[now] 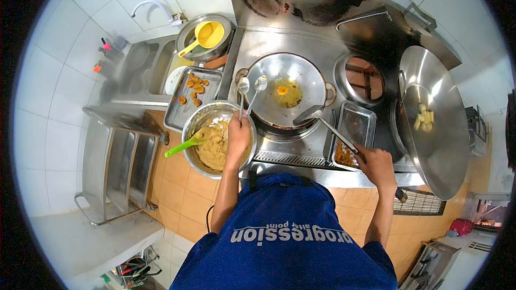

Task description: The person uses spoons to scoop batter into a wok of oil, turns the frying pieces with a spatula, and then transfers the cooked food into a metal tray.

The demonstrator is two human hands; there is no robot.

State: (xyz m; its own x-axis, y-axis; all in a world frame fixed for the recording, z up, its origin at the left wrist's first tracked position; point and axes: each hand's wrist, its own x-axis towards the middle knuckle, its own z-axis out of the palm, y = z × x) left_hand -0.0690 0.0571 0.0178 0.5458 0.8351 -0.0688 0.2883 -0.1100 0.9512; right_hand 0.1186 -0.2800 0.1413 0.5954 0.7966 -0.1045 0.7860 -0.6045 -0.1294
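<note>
My left hand is closed round the handles of two metal spoons, their bowls raised side by side at the wok's left edge. Below that hand is a steel bowl of thick yellowish batter, with a green-handled utensil resting in it. My right hand grips a long-handled wok spatula. The spatula's blade lies over the right front rim of the wok. In the wok's base, one orange fritter sits in a small pool of oil.
A metal tray with several fried pieces stands behind the bowl. Right of the wok are an oblong tray with crumbs, an open burner and a large tilted pan holding pale chunks. A yellow dipper rests on a basin at back left.
</note>
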